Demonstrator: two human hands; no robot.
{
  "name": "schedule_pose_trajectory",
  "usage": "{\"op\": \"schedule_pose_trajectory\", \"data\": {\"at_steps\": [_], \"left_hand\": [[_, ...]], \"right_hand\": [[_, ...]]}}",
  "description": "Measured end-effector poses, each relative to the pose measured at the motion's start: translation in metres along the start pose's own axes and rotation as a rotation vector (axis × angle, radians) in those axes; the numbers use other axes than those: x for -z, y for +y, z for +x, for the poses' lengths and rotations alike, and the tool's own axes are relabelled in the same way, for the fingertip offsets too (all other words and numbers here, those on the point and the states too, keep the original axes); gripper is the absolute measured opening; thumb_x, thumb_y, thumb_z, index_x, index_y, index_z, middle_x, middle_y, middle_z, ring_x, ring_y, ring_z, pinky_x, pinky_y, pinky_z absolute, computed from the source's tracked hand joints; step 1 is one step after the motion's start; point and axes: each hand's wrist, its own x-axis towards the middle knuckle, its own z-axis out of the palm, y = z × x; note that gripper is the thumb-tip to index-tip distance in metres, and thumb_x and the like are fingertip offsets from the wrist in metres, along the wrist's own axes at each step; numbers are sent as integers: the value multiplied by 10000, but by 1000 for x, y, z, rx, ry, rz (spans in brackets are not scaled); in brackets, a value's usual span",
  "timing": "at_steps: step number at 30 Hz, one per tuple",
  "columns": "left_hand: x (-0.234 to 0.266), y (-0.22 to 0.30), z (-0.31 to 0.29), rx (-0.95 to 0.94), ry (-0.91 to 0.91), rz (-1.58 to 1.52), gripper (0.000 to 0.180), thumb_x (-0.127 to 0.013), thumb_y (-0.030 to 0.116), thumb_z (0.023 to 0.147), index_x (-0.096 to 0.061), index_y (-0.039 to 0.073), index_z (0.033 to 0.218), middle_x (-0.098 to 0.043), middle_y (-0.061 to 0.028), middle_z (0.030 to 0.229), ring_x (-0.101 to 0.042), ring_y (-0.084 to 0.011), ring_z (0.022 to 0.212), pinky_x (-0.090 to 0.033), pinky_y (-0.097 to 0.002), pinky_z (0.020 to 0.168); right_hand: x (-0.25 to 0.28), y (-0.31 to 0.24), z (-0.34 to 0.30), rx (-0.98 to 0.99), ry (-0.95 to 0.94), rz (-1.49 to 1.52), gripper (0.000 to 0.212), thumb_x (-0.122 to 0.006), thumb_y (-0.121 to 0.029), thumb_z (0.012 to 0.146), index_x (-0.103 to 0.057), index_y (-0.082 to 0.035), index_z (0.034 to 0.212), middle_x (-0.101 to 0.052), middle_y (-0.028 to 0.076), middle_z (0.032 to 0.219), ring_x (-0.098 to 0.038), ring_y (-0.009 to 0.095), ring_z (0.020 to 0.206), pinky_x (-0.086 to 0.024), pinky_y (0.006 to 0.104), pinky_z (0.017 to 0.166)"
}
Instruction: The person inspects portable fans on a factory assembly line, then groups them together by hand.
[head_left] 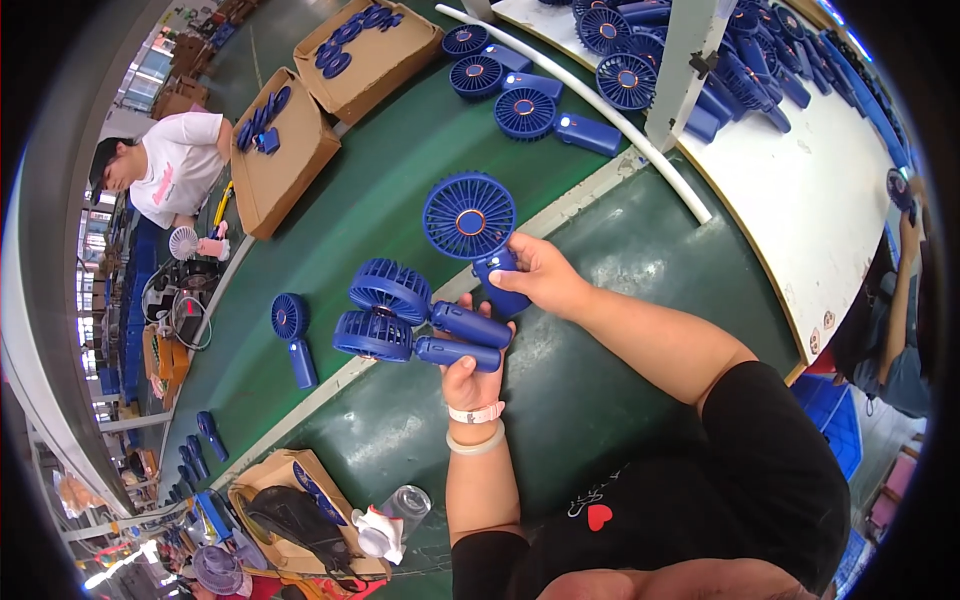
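Observation:
My right hand [548, 275] is closed round the handle of a blue handheld fan [447, 218], thumb on the front of the handle near its small light. The round grille of this fan faces up. Lower and to the left, my left hand [478, 383] grips two more blue handheld fans, an upper one [468, 323] and a lower one [457, 354], side by side by their handles. Their heads point left and touch or nearly touch. Part of my left fingers is hidden behind the handles. Another handheld fan [302, 362] lies on the green belt to the left.
Several blue fans, one of them this fan [525, 113], lie farther up the green belt [380, 180]. A white tube [640, 143] borders a white table [800, 190] heaped with fans. Cardboard trays [290, 195] stand beyond the belt, near a co-worker [175, 165]. A clear cup [408, 503] stands near left.

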Motion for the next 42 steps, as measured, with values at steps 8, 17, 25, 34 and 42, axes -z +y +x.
{"op": "schedule_pose_trajectory", "data": {"at_steps": [8, 17, 25, 34, 42], "left_hand": [[-4, 0, 0, 7, -4, 30, 559, -643, 37, 677, -525, 249, 1181, -306, -48, 1411, -292, -283, 1302, -292, -554, 1003], [-6, -1, 5, 42, -26, 48, 606, -659, 66, 666, -478, 232, 1220, -283, -100, 1418, -238, -310, 1321, -284, -558, 1013], [-18, -2, 0, -16, 71, 293, 784, -716, 99, 637, -297, 96, 1300, -401, -109, 1261, -460, -324, 1137, -403, -504, 943], [-18, -13, -5, -234, 264, 901, 616, -698, -1, 649, -427, 7, 1202, -496, -89, 1159, -511, -217, 1044, -425, -337, 900], [-18, -21, -1, -138, 47, 1131, 727, -690, -27, 656, -297, 18, 1266, -474, -93, 1167, -498, -200, 1046, -416, -323, 893]], "right_hand": [[-1, 1, 0, 25, 10, 5, 403, -557, 10, 805, -448, 3, 1194, -569, 42, 1012, -552, 96, 908, -454, 258, 820], [0, -2, 1, -4, -12, -3, 389, -548, -2, 821, -436, 10, 1193, -565, 46, 997, -551, 103, 917, -458, 260, 817], [-6, 2, 0, -90, -144, -33, 484, -533, -178, 892, -336, -55, 1316, -543, 31, 1029, -543, 97, 872, -461, 256, 759], [-15, 0, -24, 195, -445, -728, 1123, -794, -370, 574, -101, 1, 1376, -142, 244, 1380, -206, 363, 1298, -192, 407, 1073], [-9, 14, -17, -79, -365, -146, 970, -813, -144, 562, -240, -42, 1339, -384, 110, 1263, -392, 212, 1177, -326, 345, 1003]]}}
